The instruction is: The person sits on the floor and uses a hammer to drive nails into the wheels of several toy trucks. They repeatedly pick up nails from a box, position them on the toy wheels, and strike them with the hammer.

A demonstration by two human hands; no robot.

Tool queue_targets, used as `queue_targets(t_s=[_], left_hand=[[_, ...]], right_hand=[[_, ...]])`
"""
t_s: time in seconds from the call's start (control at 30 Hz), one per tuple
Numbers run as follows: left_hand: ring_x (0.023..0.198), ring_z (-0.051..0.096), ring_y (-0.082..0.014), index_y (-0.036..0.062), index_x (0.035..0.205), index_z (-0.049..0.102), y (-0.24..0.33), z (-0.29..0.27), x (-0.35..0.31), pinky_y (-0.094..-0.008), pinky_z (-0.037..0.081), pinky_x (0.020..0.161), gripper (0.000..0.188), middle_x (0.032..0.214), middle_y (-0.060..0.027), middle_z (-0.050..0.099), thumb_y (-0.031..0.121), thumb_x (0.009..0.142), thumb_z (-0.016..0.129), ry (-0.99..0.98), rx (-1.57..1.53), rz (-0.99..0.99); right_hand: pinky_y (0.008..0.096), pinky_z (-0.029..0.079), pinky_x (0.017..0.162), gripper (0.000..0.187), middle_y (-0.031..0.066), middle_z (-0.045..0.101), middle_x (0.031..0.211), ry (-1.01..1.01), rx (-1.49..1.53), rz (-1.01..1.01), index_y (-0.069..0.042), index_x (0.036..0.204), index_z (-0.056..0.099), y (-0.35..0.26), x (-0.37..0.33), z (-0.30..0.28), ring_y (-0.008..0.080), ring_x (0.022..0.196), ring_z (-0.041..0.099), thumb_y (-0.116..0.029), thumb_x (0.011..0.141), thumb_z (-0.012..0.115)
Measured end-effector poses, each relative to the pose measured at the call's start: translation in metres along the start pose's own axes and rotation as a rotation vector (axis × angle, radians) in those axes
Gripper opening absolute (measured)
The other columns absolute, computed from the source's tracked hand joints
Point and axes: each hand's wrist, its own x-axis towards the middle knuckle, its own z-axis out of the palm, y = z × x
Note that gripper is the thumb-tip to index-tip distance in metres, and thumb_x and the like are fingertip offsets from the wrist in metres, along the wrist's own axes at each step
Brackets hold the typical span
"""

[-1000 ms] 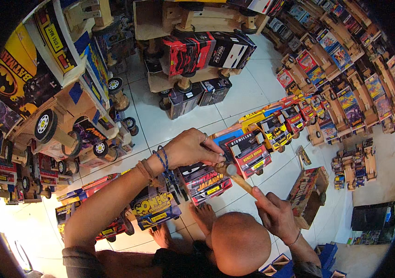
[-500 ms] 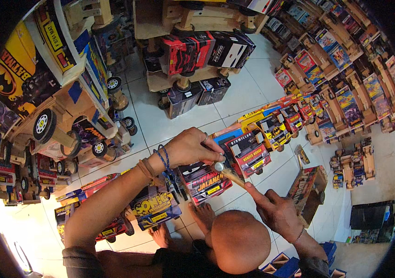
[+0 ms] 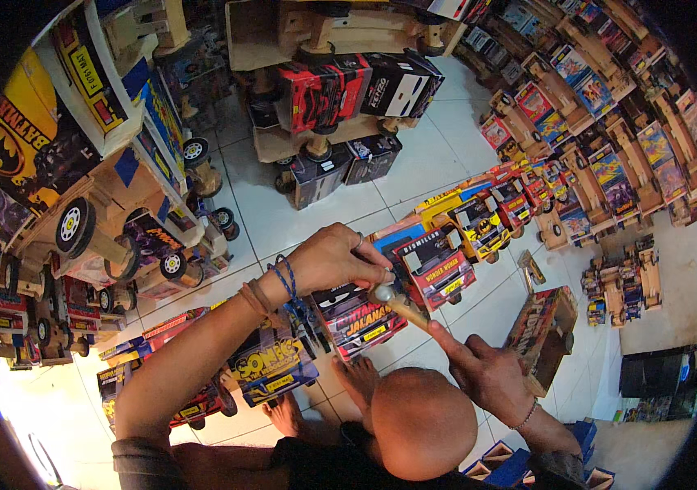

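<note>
In my right hand is a hammer with a pale wooden handle, the forefinger stretched along it. Its round metal head is right by the fingertips of my left hand. Those fingers are pinched together over a toy truck with a black and red printed front. Whatever they pinch is hidden. Close on the right stands another toy truck with a dark red front. To the left, partly under my left forearm, is a toy truck with a blue and yellow front.
A row of toy trucks, including a yellow one, runs to the far right. Stacked wooden trucks crowd the left; more stand ahead. An open wooden truck body lies right on the tiled floor. My bare foot is below.
The view has shifted very slightly. Both hands keep nearly the same pose, with the hammer head still beside my left fingertips.
</note>
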Motion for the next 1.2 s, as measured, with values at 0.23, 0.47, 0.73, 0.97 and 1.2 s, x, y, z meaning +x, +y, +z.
queue_targets(t_s=[0.23, 0.47, 0.73, 0.97, 1.2], left_hand=[[0.072, 0.063, -0.0053, 0.0001, 0.107, 0.078, 0.000, 0.001, -0.001, -0.0220, 0.054, 0.068, 0.026, 0.084, -0.0022, 0.074, 0.019, 0.090, 0.079, -0.002, -0.075, -0.005], [0.074, 0.064, -0.0049, 0.0007, 0.108, 0.078, 0.001, 0.000, -0.001, -0.0212, 0.052, 0.067, 0.029, 0.087, -0.0027, 0.075, 0.023, 0.090, 0.080, -0.012, -0.049, 0.036], [0.076, 0.065, -0.0055, 0.0018, 0.112, 0.077, 0.006, 0.002, -0.007, -0.0222, 0.053, 0.072, 0.031, 0.087, -0.0051, 0.076, 0.023, 0.090, 0.080, 0.014, -0.072, -0.015], [0.075, 0.060, -0.0052, -0.0027, 0.116, 0.074, 0.015, 0.006, -0.012, -0.0214, 0.050, 0.069, 0.032, 0.086, -0.0029, 0.072, 0.017, 0.091, 0.078, 0.027, -0.141, -0.049], [0.073, 0.063, -0.0084, -0.0049, 0.128, 0.064, 0.014, 0.005, -0.010, -0.0222, 0.053, 0.068, 0.040, 0.091, -0.0041, 0.069, 0.013, 0.093, 0.075, 0.038, -0.190, -0.037]], right_hand=[[0.0402, 0.053, 0.048, 0.082, 0.0054, 0.056, 0.077, 0.053, 0.052, -0.054, -0.030, 0.158, 0.038, -0.001, 0.001, -0.003, 0.0258, 0.049, 0.058, -0.017, 0.085, 0.073], [0.0396, 0.054, 0.049, 0.081, 0.0055, 0.055, 0.074, 0.109, 0.051, -0.033, -0.028, 0.159, 0.036, -0.001, 0.001, -0.002, 0.0256, 0.052, 0.060, -0.016, 0.086, 0.071], [0.0396, 0.047, 0.050, 0.070, 0.0162, 0.063, 0.070, 0.291, 0.478, 0.408, -0.011, 0.161, 0.027, 0.021, -0.020, 0.038, 0.0295, 0.050, 0.060, -0.023, 0.101, 0.062], [0.0492, 0.045, 0.060, 0.028, 0.0225, 0.063, 0.076, 0.481, 0.325, 0.963, -0.001, 0.089, 0.068, 0.151, -0.121, 0.132, 0.0421, 0.068, 0.060, -0.028, 0.097, 0.067], [0.0562, 0.045, 0.095, 0.031, 0.0185, 0.064, 0.116, 0.277, 0.127, 1.182, -0.013, 0.122, 0.068, 0.228, -0.228, 0.203, 0.0423, 0.092, 0.067, -0.022, 0.092, 0.065]])
